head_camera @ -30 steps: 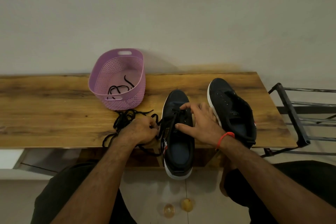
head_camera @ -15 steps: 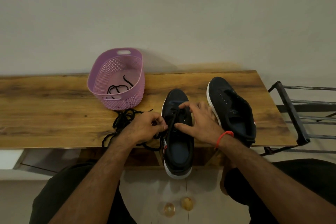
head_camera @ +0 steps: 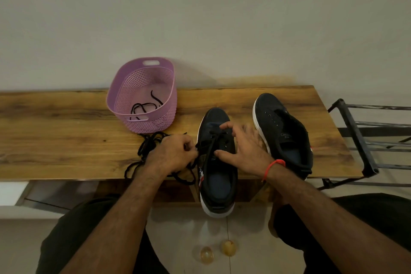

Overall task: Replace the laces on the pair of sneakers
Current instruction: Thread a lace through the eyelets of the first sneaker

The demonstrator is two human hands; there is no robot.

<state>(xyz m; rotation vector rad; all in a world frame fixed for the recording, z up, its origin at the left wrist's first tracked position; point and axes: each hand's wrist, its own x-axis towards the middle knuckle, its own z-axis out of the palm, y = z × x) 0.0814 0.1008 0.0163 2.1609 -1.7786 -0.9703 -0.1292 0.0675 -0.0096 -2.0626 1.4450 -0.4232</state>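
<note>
Here, sneaker [head_camera: 216, 162] toe toward wall, heel overhanging

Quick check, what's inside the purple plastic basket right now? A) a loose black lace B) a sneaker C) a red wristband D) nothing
A: a loose black lace lies coiled on the floor of the purple perforated plastic basket, which stands on the wooden bench; both dark sneakers sit outside it, to its right.

Left hand [head_camera: 172, 154] pinches closed; right hand [head_camera: 243, 151] spreads its fingers.
</note>
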